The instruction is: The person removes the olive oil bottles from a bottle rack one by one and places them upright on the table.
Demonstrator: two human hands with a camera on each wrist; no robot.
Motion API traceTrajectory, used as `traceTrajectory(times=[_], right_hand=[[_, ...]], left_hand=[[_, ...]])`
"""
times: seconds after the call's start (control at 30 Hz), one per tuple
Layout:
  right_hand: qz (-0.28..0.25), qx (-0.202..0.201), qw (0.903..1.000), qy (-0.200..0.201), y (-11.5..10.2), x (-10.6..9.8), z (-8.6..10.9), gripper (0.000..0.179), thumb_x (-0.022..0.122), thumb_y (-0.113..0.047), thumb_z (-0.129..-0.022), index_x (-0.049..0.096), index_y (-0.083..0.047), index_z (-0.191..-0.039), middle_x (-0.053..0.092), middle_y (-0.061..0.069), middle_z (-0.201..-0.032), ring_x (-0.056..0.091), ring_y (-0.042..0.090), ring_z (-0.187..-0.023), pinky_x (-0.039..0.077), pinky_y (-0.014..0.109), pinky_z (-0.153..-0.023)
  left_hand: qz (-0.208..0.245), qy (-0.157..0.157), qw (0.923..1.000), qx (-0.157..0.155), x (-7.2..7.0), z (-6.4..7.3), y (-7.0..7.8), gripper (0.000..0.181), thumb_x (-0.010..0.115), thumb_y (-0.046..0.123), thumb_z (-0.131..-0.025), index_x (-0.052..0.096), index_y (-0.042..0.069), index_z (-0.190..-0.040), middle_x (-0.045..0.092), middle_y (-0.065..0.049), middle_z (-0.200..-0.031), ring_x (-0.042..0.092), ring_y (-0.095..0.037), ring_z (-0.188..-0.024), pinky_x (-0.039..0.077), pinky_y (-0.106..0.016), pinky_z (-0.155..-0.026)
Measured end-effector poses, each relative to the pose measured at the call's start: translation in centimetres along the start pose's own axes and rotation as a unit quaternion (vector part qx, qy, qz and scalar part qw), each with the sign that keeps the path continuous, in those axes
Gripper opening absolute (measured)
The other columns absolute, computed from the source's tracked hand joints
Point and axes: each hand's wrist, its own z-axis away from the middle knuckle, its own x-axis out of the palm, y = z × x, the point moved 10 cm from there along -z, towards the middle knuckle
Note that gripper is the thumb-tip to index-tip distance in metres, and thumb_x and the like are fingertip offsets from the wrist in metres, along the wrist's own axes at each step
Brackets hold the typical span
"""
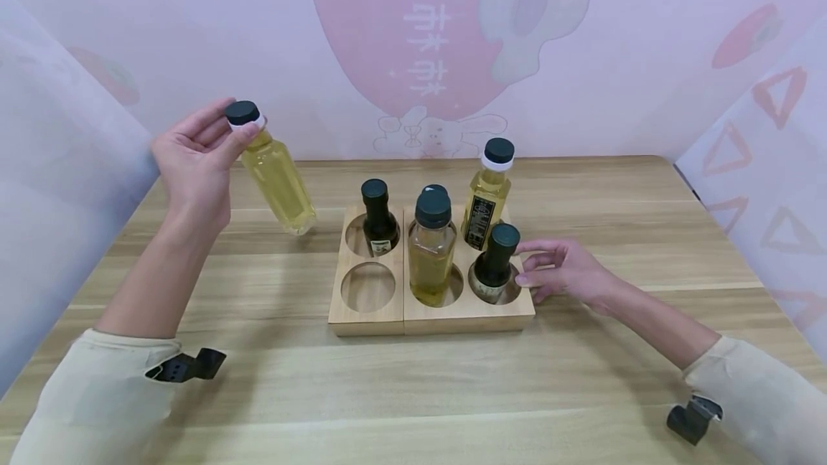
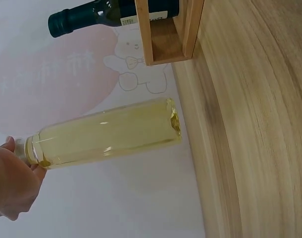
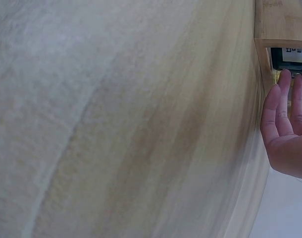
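In the head view my left hand [image 1: 200,156] pinches the neck of a clear bottle of yellow oil [image 1: 279,181], just under its dark green cap. The bottle hangs tilted above the table, left of a wooden bottle rack [image 1: 368,320]; its base shows in the left wrist view. My right hand [image 1: 562,271] touches the rack's right side with loosely extended fingers. Beside it stands a dark bottle [image 1: 494,264] in the front right hole. A clear oil bottle [image 1: 431,264] fills the front middle hole and mostly hides another capped bottle behind.
In the rack's back row stand a dark bottle [image 1: 380,224] at left and an oil bottle with a black label [image 1: 481,217] at right. The front left hole [image 1: 368,287] shows bare wood. A printed wall [image 1: 258,41] rises behind the wooden table [image 1: 413,393].
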Motion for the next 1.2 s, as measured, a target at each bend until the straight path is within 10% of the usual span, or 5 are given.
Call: traceTrajectory(times=[1.2], right_hand=[[0.003, -0.001, 1.0, 0.002, 0.0, -0.2, -0.1, 0.043, 0.08, 0.001, -0.087, 0.067, -0.007, -0.128, 0.067, 0.004, -0.095, 0.068, 0.016, -0.075, 0.064, 0.037, -0.069]], left_hand=[[-0.051, 0.051, 0.9972, -0.018, -3.1, -3.0, -1.3, 0.045, 0.09, -0.013, -0.069, 0.078, 0.001, -0.11, 0.079, -0.007, -0.097, 0.075, -0.014, -0.091, 0.06, -0.02, -0.083]])
